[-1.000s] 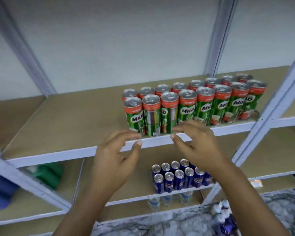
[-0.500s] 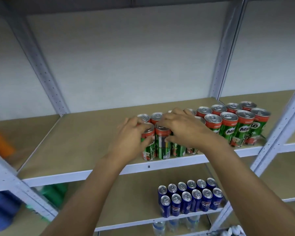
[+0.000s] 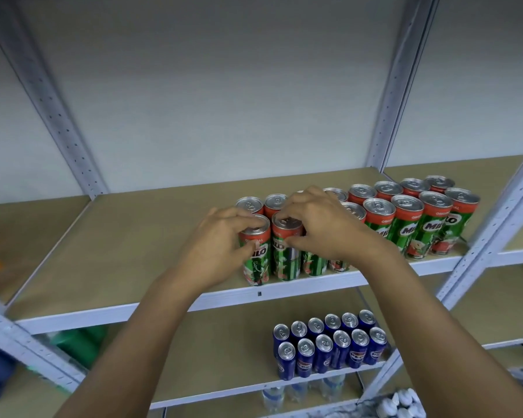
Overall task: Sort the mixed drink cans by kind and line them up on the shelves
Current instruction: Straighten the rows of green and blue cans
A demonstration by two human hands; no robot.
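A second ago my hands hung in front of the shelf edge, spread and empty; since then both have gone up onto the front row and closed on cans. My left hand [image 3: 216, 245] now grips the slim green-and-red Milo can with the silver pull-tab lid at the left end of the row [image 3: 255, 254], fingers curled over its rim and thumb low on its side. My right hand [image 3: 323, 229] pinches the neighbouring green-and-red Milo can [image 3: 285, 251], fingertips on its lid and thumb pressed to its label. The two cans stand upright and touching, right at the front lip of the tan board shelf with the white metal edge [image 3: 163, 306]. Beyond my right knuckles the remaining Milo cans [image 3: 405, 224] run off in two tidy rows, labels mostly forward; the pair under my fingers look turned off-centre. So I judge this shelf sorted already, and what I have moved to is squaring up: twisting or nudging these last two so they match the line. Below my wrists the dark blue cans with silver tops [image 3: 332, 348] sit grouped on the lower shelf, well apart from my fingers.
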